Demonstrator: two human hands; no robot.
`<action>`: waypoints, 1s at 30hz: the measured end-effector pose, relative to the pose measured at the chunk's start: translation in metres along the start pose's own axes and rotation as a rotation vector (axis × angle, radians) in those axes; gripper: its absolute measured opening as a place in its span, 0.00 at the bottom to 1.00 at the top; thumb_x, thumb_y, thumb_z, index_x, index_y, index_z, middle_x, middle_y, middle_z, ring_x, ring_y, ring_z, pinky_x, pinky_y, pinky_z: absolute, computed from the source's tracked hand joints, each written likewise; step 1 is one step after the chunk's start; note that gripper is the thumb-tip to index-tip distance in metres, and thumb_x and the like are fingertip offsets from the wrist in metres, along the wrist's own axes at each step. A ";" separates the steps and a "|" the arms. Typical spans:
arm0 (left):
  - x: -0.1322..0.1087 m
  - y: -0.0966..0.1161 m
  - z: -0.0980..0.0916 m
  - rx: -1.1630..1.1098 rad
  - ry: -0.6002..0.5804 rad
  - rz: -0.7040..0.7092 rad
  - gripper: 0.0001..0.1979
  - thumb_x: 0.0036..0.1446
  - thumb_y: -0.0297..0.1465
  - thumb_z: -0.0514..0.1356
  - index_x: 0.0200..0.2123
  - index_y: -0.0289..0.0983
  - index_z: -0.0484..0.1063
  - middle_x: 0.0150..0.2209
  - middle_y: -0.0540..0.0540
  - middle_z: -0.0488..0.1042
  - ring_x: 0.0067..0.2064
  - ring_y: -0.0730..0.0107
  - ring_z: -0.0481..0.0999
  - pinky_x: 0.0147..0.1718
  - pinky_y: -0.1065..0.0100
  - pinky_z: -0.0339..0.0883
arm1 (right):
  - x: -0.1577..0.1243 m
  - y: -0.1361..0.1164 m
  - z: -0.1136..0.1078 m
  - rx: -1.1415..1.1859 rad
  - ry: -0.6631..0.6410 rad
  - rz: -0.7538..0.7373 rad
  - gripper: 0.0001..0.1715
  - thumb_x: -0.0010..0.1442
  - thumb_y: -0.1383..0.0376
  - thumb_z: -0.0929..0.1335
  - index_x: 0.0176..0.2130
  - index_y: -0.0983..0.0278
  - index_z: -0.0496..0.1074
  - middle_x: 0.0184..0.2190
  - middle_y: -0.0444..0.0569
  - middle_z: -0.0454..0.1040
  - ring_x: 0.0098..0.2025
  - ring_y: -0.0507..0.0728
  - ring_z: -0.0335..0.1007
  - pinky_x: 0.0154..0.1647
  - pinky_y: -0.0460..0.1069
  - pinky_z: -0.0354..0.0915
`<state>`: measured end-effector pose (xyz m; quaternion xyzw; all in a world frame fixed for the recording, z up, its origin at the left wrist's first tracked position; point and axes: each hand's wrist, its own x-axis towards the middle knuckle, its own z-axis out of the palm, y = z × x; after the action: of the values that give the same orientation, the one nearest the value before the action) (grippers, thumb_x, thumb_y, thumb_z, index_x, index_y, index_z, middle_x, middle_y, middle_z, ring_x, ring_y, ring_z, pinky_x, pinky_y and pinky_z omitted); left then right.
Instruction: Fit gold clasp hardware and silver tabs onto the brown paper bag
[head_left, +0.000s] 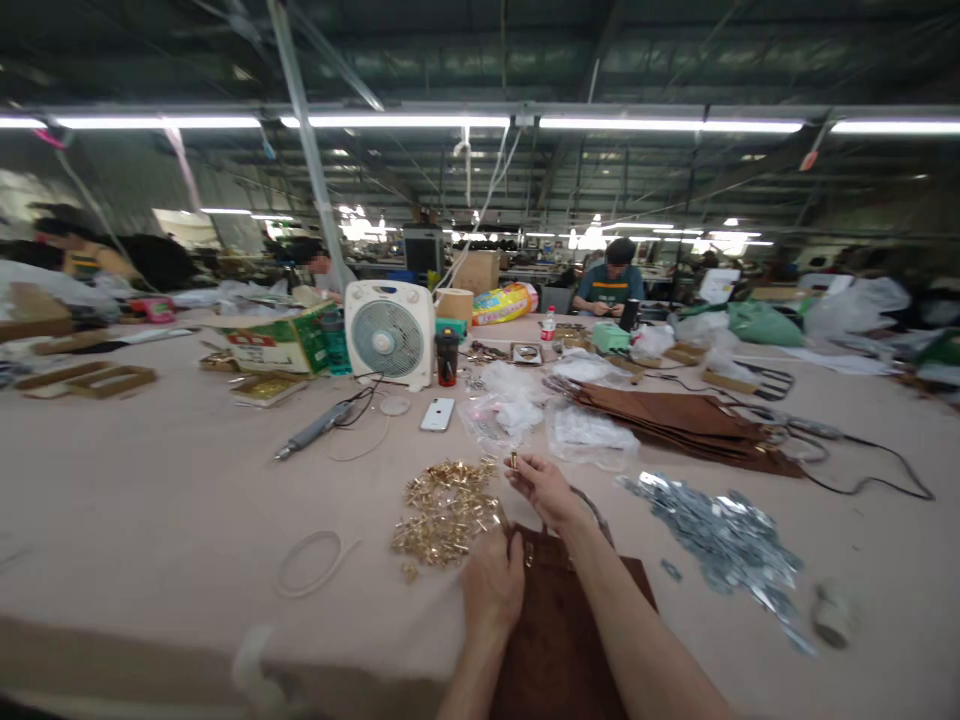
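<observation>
My right hand (541,488) is raised over the table and pinches a small gold metal fitting (514,460) between fingertips. My left hand (493,583) is closed on the top edge of a brown leather piece (559,640) that lies at the near table edge; what else its fingers hold is hidden. A pile of gold metal fittings (444,512) lies just left of both hands.
Silver metal plates (721,538) are heaped at the right. Stacked brown leather pieces (679,420), clear plastic bags (517,410), a phone (437,413), a white fan (390,335), an electric screwdriver (311,432) and a white ring (309,562) lie further off. Other people sit at the far side.
</observation>
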<state>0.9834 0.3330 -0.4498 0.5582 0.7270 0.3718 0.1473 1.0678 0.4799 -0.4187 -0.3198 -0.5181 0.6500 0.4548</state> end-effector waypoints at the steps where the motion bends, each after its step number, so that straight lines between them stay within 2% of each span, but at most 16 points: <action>1: 0.001 0.001 0.001 0.010 -0.001 0.002 0.19 0.73 0.36 0.49 0.52 0.37 0.78 0.48 0.37 0.82 0.52 0.52 0.81 0.52 0.58 0.70 | -0.006 -0.005 -0.006 0.067 0.034 -0.007 0.26 0.51 0.47 0.80 0.38 0.63 0.77 0.41 0.50 0.81 0.36 0.52 0.77 0.41 0.48 0.76; 6: 0.007 0.004 0.006 0.024 0.016 -0.053 0.19 0.71 0.37 0.53 0.58 0.36 0.73 0.51 0.35 0.82 0.54 0.49 0.81 0.54 0.55 0.70 | -0.042 -0.026 -0.056 0.298 0.192 -0.050 0.18 0.56 0.57 0.80 0.41 0.64 0.78 0.45 0.52 0.81 0.37 0.51 0.78 0.41 0.44 0.78; 10: 0.009 0.009 0.006 -0.038 0.052 -0.146 0.23 0.68 0.38 0.58 0.64 0.37 0.65 0.46 0.38 0.83 0.47 0.49 0.84 0.49 0.54 0.73 | -0.089 -0.035 -0.098 0.367 0.296 -0.079 0.16 0.56 0.60 0.81 0.40 0.64 0.78 0.44 0.51 0.81 0.36 0.51 0.78 0.38 0.43 0.79; 12: 0.009 0.011 0.006 -0.109 0.079 -0.163 0.26 0.67 0.37 0.60 0.65 0.38 0.63 0.45 0.41 0.83 0.44 0.52 0.84 0.48 0.55 0.74 | -0.116 -0.035 -0.115 0.374 0.338 -0.084 0.17 0.54 0.62 0.81 0.40 0.63 0.78 0.43 0.49 0.82 0.35 0.51 0.78 0.35 0.43 0.79; 15: 0.007 0.013 0.007 -0.211 0.146 -0.133 0.33 0.65 0.34 0.62 0.70 0.41 0.56 0.49 0.43 0.82 0.44 0.56 0.84 0.50 0.56 0.75 | -0.151 -0.029 -0.135 0.330 0.387 -0.066 0.24 0.51 0.62 0.83 0.47 0.60 0.78 0.43 0.48 0.82 0.35 0.52 0.78 0.33 0.44 0.77; 17: 0.004 0.013 0.009 -0.237 0.197 -0.090 0.38 0.64 0.33 0.63 0.72 0.43 0.50 0.55 0.42 0.79 0.46 0.57 0.83 0.51 0.56 0.75 | -0.169 -0.022 -0.143 0.277 0.398 -0.029 0.29 0.52 0.60 0.82 0.51 0.60 0.77 0.43 0.49 0.82 0.36 0.53 0.78 0.35 0.46 0.78; 20: 0.000 0.014 0.011 -0.138 0.327 0.084 0.41 0.64 0.31 0.63 0.74 0.40 0.46 0.66 0.36 0.68 0.61 0.52 0.75 0.61 0.51 0.70 | -0.184 -0.010 -0.148 0.221 0.405 -0.012 0.30 0.53 0.56 0.82 0.53 0.60 0.78 0.43 0.50 0.81 0.39 0.55 0.78 0.38 0.49 0.77; 22: -0.002 0.018 0.013 -0.013 0.401 0.272 0.38 0.65 0.29 0.61 0.73 0.37 0.49 0.70 0.34 0.62 0.70 0.48 0.64 0.69 0.46 0.60 | -0.187 -0.003 -0.147 0.165 0.446 -0.080 0.30 0.54 0.56 0.81 0.53 0.60 0.77 0.41 0.47 0.80 0.38 0.54 0.76 0.39 0.48 0.75; 23: -0.001 0.022 0.014 0.040 0.401 0.369 0.34 0.65 0.27 0.59 0.72 0.38 0.53 0.70 0.34 0.62 0.71 0.48 0.61 0.70 0.45 0.56 | -0.187 0.000 -0.146 0.114 0.471 -0.121 0.30 0.55 0.55 0.81 0.53 0.59 0.77 0.38 0.46 0.79 0.37 0.54 0.75 0.39 0.48 0.74; 25: 0.002 0.035 0.017 0.104 0.299 0.544 0.27 0.66 0.23 0.56 0.67 0.41 0.64 0.67 0.39 0.67 0.70 0.52 0.63 0.70 0.46 0.56 | -0.187 0.003 -0.143 -0.031 0.496 -0.176 0.27 0.58 0.53 0.79 0.53 0.60 0.76 0.36 0.45 0.78 0.35 0.53 0.73 0.40 0.48 0.71; 27: 0.008 0.053 0.022 0.127 0.108 0.692 0.23 0.66 0.21 0.54 0.60 0.44 0.72 0.65 0.43 0.72 0.69 0.55 0.64 0.69 0.49 0.59 | -0.188 0.004 -0.137 -0.189 0.471 -0.188 0.26 0.63 0.50 0.75 0.54 0.62 0.75 0.37 0.48 0.79 0.35 0.55 0.72 0.40 0.50 0.71; 30: 0.024 0.082 0.036 0.140 -0.178 0.863 0.20 0.65 0.22 0.55 0.56 0.44 0.77 0.64 0.44 0.73 0.69 0.56 0.64 0.68 0.51 0.60 | -0.193 0.002 -0.128 -0.424 0.424 -0.191 0.27 0.68 0.48 0.68 0.57 0.62 0.74 0.39 0.51 0.80 0.35 0.58 0.74 0.40 0.53 0.71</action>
<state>1.0561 0.3767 -0.4119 0.8490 0.4354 0.2995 0.0028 1.2542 0.3505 -0.4647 -0.4858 -0.5635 0.4003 0.5350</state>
